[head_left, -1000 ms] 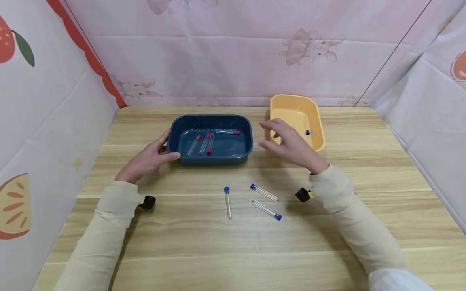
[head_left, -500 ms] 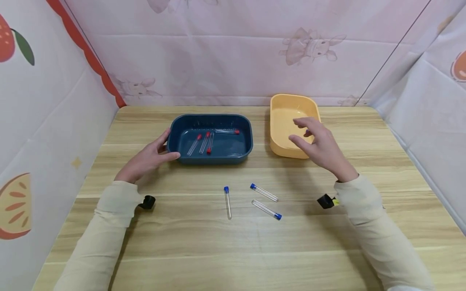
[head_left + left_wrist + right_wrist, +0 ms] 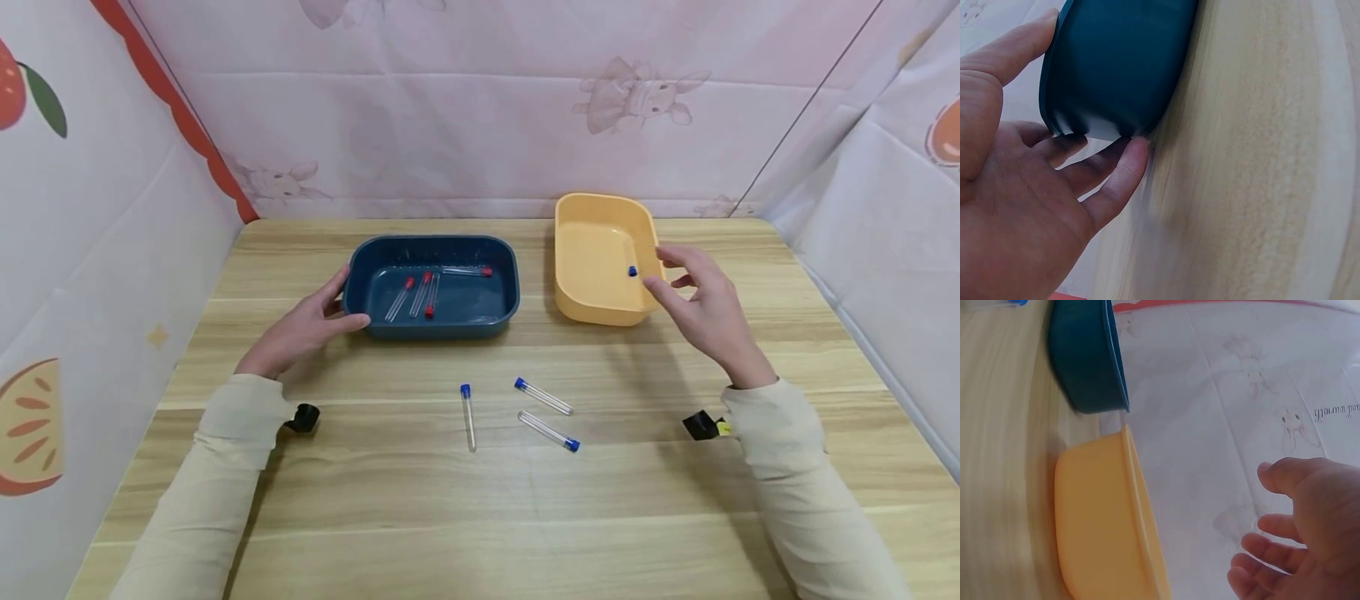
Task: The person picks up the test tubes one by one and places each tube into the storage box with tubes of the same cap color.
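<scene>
My left hand (image 3: 303,332) holds the left end of a dark blue basin (image 3: 442,331), thumb at the front corner and fingers against the end wall, as the left wrist view (image 3: 1116,62) also has it. Several clear test tubes with red caps (image 3: 430,312) lie inside. At the right rim of a yellow basin (image 3: 600,314) hovers my right hand (image 3: 708,312), fingers loosely bent and holding nothing. A small blue cap (image 3: 632,271) shows in the yellow basin; its tube is barely visible. Three blue-capped test tubes, one upright in view (image 3: 469,421), two slanted (image 3: 546,397), lie on the table.
The wooden table (image 3: 360,517) carries both basins near its back edge, with a gap between them. Printed cloth walls (image 3: 465,125) stand behind and at both sides. A black wrist camera (image 3: 701,425) sits below the right hand, another (image 3: 303,417) below the left.
My right hand has moved right, from the gap between the basins across the yellow basin to its right rim, still holding nothing. The left hand stays on the dark blue basin.
</scene>
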A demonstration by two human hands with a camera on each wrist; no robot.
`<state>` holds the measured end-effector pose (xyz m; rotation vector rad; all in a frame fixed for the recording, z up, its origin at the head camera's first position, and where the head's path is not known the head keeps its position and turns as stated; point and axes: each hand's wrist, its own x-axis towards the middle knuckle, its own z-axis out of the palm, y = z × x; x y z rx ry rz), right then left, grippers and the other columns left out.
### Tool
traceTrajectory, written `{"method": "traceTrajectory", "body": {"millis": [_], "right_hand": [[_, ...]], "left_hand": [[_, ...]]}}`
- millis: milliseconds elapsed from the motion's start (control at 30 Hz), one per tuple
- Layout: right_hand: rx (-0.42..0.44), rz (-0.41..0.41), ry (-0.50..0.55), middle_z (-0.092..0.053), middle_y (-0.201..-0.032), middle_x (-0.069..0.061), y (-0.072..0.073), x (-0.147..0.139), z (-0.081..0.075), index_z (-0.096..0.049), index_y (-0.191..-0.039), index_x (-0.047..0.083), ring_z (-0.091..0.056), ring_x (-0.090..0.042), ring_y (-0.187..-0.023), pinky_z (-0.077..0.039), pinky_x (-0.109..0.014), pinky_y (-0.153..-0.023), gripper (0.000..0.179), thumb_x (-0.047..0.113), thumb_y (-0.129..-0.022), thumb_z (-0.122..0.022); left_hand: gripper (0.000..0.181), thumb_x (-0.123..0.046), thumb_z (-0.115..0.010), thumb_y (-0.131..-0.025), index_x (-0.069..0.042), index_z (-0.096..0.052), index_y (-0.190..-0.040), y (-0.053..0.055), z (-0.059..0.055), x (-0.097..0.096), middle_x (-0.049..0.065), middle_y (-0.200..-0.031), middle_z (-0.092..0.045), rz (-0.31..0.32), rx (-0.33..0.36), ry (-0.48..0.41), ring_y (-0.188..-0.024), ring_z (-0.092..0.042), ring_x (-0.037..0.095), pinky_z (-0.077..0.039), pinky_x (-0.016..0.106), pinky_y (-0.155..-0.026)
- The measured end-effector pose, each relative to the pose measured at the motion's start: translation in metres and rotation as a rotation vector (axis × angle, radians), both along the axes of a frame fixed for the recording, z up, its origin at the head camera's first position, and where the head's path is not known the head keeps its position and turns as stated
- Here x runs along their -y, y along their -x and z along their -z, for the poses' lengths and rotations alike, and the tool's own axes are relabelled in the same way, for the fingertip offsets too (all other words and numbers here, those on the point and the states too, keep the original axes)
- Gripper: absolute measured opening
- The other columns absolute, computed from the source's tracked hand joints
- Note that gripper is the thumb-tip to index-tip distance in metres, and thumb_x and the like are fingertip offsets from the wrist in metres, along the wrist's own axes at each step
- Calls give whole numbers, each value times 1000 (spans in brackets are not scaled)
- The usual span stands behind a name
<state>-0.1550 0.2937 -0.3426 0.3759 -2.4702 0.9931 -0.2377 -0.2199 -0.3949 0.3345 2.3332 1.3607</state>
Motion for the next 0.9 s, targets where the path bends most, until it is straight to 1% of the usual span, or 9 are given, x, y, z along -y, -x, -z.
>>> {"method": "traceTrajectory", "body": {"millis": [33, 333, 500, 600, 800, 900], "right_hand": [[4, 15, 5, -56, -121, -7, -1, -2, 1, -58, -124, 5, -50, -23, -108, -43, -23, -77, 40, 14, -86, -67], [59, 114, 52, -54, -122, -11, -8, -13, 10, -56, -125, 2, -50, -26, -107, -42, -23, -77, 41, 17, -88, -65], [84, 183, 62, -55, -121, -12, -8, -18, 19, -56, -126, 2, -52, -27, -104, -43, -23, -76, 42, 21, -89, -64], [112, 221, 81, -55, -120, -12, -7, -20, 26, -55, -126, 1, -54, -28, -102, -43, -21, -74, 44, 23, -89, -63], [181, 251, 94, -54, -121, -16, -4, -20, 42, -53, -127, -3, -56, -29, -100, -39, -12, -71, 46, 25, -90, -61], [199, 257, 95, -53, -120, -19, -3, -20, 47, -52, -126, -5, -56, -28, -99, -39, -11, -71, 48, 25, -90, -61]], "left_hand": [[91, -52, -64, -81, -43, 0, -146, 1, 2, 1, -6, -154, -6, -1, -6, 4, -134, -25, 27, -26, 50, -104], [90, -56, -62, -81, -44, 0, -145, 2, 1, 1, -7, -154, -6, 0, -22, 40, -134, -26, 28, -26, 52, -104], [91, -55, -62, -81, -43, 1, -146, 2, 1, 2, -7, -154, -6, 4, -24, 39, -134, -26, 28, -26, 52, -105], [91, -55, -62, -81, -43, 1, -146, 2, 1, 2, -7, -154, -5, 5, -24, 42, -135, -25, 28, -26, 51, -105], [91, -56, -62, -81, -44, 1, -145, 1, 0, 1, -8, -154, -4, 5, -15, 44, -135, -24, 29, -25, 52, -105], [91, -55, -62, -81, -43, 1, -145, 1, 0, 1, -8, -154, -4, 7, -9, 35, -135, -23, 29, -25, 51, -105]]}}
